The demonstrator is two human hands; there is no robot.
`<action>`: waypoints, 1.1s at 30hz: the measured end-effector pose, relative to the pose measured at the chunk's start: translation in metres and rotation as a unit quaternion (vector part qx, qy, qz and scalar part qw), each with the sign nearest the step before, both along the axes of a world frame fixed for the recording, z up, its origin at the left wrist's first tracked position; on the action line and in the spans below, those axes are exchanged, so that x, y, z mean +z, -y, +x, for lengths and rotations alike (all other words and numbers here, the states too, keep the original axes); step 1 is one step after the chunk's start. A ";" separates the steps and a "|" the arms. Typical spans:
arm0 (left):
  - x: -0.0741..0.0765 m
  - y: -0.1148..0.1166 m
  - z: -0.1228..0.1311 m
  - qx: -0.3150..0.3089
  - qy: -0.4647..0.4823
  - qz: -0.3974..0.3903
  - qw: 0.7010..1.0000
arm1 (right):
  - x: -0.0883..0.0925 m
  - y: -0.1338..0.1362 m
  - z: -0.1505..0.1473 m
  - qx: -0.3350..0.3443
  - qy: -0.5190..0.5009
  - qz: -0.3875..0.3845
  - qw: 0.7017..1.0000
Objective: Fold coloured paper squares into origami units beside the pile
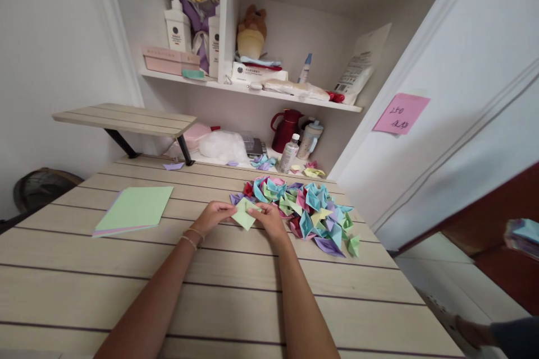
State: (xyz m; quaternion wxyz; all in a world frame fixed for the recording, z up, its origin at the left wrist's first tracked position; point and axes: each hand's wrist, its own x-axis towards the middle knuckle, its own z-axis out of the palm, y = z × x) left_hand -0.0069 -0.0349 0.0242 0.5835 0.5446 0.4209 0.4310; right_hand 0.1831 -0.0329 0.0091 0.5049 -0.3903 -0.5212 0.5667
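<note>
A light green piece of folded origami paper [245, 216] is held between both hands just above the table, one corner pointing toward me. My left hand [214, 216], with two thin bands at the wrist, pinches its left corner. On the opposite side, my right hand [269, 219] grips the right corner with thumb and fingers. Right behind and beside the right hand lies a heap of folded paper pieces [314, 199] in blue, green, purple, pink, red and yellow. To the left rests a stack of square paper sheets [137, 208], light green on top.
A small raised shelf [126, 118] stands at the table's back left. Behind the heap are a clear bottle [288, 153], a red jug [286, 130] and a pale cup [310, 140]. A pink note [402, 114] is on the right wall. Someone's leg [484, 332] shows at lower right.
</note>
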 end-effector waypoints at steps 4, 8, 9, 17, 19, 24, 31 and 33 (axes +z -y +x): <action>-0.005 -0.001 0.002 -0.019 0.020 -0.002 1.000 | -0.003 -0.002 -0.001 -0.036 -0.010 -0.018 0.999; -0.011 -0.004 0.005 -0.007 0.056 -0.015 0.998 | -0.006 -0.004 -0.002 -0.049 -0.026 -0.029 0.998; -0.011 -0.004 0.006 -0.003 0.058 -0.017 0.998 | -0.006 -0.004 -0.002 -0.051 -0.030 -0.031 0.998; -0.009 -0.003 0.006 0.010 0.012 -0.012 1.000 | -0.003 -0.001 -0.003 -0.049 -0.010 -0.011 0.999; -0.010 -0.003 0.008 0.012 -0.006 -0.007 1.000 | -0.002 0.000 -0.004 -0.047 0.000 0.002 0.999; -0.010 -0.001 0.011 0.023 -0.023 0.014 0.999 | -0.009 -0.003 -0.007 -0.082 0.030 0.007 0.996; -0.009 0.000 0.012 0.030 -0.028 0.015 0.999 | -0.012 -0.004 -0.010 -0.096 0.031 0.014 0.995; -0.010 -0.001 0.011 0.027 -0.030 0.018 0.999 | -0.009 -0.002 -0.011 -0.096 0.011 0.013 0.995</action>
